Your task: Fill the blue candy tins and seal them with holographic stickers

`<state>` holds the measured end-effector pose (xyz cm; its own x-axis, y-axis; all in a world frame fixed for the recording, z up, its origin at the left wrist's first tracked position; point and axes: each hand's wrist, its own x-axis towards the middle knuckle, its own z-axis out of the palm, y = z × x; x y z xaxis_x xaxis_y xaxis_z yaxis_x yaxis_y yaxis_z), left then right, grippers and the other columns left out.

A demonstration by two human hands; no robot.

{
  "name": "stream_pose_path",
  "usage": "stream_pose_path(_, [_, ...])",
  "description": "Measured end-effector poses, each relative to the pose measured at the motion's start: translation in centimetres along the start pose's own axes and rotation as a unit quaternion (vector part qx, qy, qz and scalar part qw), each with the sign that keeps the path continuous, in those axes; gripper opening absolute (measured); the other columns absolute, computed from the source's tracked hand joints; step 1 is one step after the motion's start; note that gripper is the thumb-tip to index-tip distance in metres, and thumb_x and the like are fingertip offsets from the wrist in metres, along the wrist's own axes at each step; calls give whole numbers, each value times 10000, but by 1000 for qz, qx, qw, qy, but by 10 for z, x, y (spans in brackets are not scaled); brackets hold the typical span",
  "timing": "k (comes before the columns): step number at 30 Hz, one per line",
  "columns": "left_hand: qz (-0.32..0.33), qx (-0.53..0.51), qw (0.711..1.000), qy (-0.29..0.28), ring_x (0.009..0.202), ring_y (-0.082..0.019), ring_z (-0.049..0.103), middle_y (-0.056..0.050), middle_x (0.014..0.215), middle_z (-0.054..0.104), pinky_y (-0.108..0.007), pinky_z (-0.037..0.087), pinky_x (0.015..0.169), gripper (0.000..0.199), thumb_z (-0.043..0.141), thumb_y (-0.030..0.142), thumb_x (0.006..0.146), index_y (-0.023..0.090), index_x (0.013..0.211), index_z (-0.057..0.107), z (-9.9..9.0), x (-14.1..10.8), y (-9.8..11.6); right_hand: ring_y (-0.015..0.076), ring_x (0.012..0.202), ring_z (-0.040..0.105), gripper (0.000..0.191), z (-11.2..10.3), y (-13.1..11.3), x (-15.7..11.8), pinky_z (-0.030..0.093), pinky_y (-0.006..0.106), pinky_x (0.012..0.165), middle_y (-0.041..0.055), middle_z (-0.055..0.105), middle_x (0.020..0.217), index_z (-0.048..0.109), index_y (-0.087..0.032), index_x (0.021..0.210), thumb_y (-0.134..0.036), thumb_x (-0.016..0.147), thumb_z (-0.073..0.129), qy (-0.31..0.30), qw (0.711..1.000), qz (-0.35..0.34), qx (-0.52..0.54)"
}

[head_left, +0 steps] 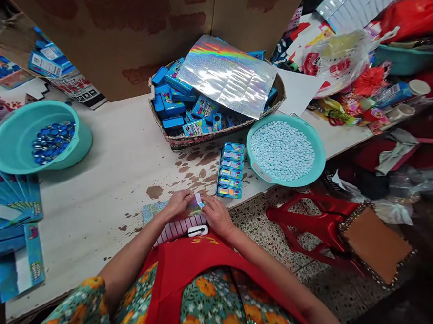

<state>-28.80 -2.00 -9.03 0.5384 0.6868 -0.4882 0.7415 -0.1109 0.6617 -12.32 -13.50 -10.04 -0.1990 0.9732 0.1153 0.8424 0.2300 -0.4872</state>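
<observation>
Through the head camera I see the left hand (179,202) and the right hand (216,216) close together at the near edge of the white surface (118,141); the fingers of both are drawn narrow on a small shiny strip (198,200), which sits between them; the fingertips cover its ends, so I cannot tell its full shape. Beneath, a lined sheet (177,229) is partly hidden by the left forearm and a white object (198,231); a glittery sheet (152,211) shows beyond that forearm. The row of small tins (231,170) stands near the right hand, just beside the teal bowl of pellets (316,164); the basket (195,142) lies behind, its blue packets partly covered by a silver sheet (229,75); at my left the picture edge cuts off the blue cards (31,253); bare, stained surface opens between the hands and the teal tub (8,139).
</observation>
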Motion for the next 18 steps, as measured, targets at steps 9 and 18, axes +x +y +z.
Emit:
stream_pose_path(9, [-11,9,996,87,959,-219,556,-91,977,636,-324,400,829,300,415,351,857,165,989,609,-2,7,6,179,779,542,131,-59,-6,20,414,290,715,49,615,786,568,-188,797,-240,893,496,56,983,132,116])
stream_pose_path(18, [73,-315,943,-85,623,-136,576,-18,678,620,-262,462,622,280,522,426,804,155,800,589,-26,30,92,137,625,539,191,-94,16,59,417,245,601,-8,589,681,539,-192,740,-361,827,546,170,873,312,333])
